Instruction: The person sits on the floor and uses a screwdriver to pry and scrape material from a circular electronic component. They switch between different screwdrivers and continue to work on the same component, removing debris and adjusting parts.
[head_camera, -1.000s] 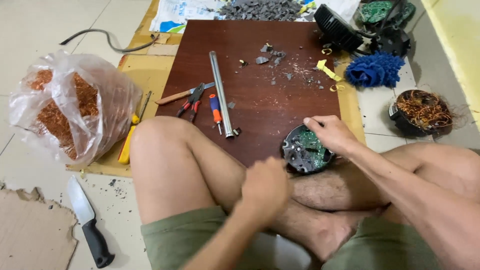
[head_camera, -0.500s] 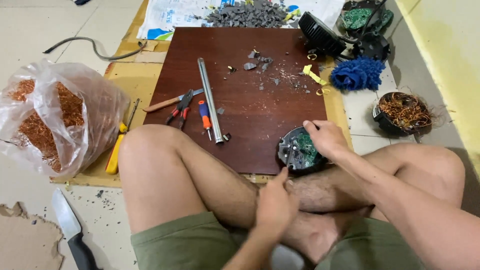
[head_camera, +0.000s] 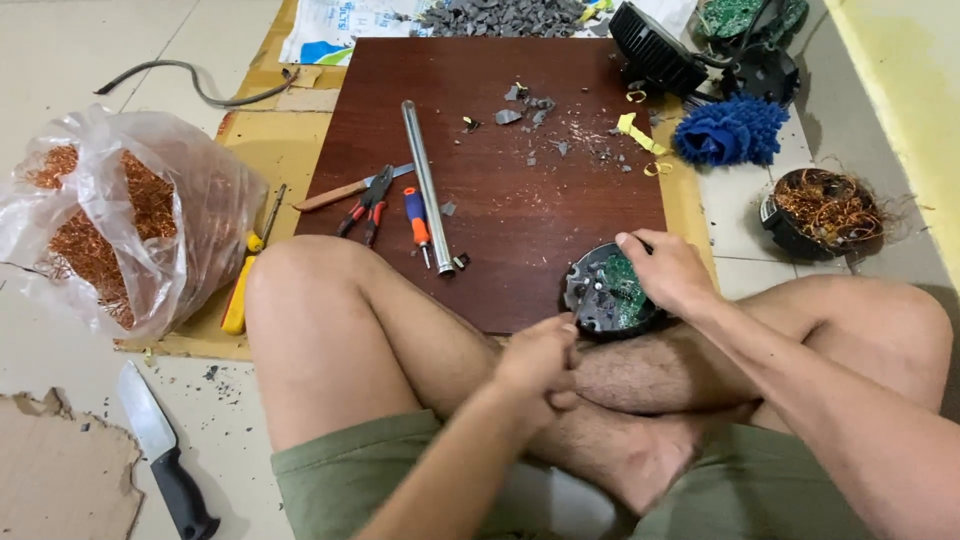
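the round black housing (head_camera: 612, 293) with a green circuit board in it rests at the near right edge of the dark brown board (head_camera: 520, 190), propped against the person's crossed legs. the right hand (head_camera: 668, 272) lies over its right rim, fingers bent around it and gripping it. the left hand (head_camera: 540, 358) is just beside the housing's near left side, fingers curled in as if closed on something small; whether it holds anything, i cannot tell, because it is blurred.

further up the board, a metal tube (head_camera: 427, 185) lies lengthwise, with an orange and blue screwdriver (head_camera: 417, 224) just beside it and red-handled pliers (head_camera: 367, 202) to the left of that. a wooden-handled tool (head_camera: 345, 190) lies at the board's left edge. grey crumbs and chips (head_camera: 545, 115) are scattered across the far middle, with a yellow scrap (head_camera: 637, 133) near the right edge.

off the board to the right sit a blue bristly piece (head_camera: 732, 130) and a black round casing full of copper wire (head_camera: 822, 211). a black finned part (head_camera: 656, 48) is at the far right corner. to the left, a clear plastic bag of copper wire (head_camera: 115, 220) stands on the floor, a yellow-handled screwdriver (head_camera: 243, 285) near it. a knife with a black handle (head_camera: 165, 460) lies on the tiles by a piece of cardboard (head_camera: 60, 475).
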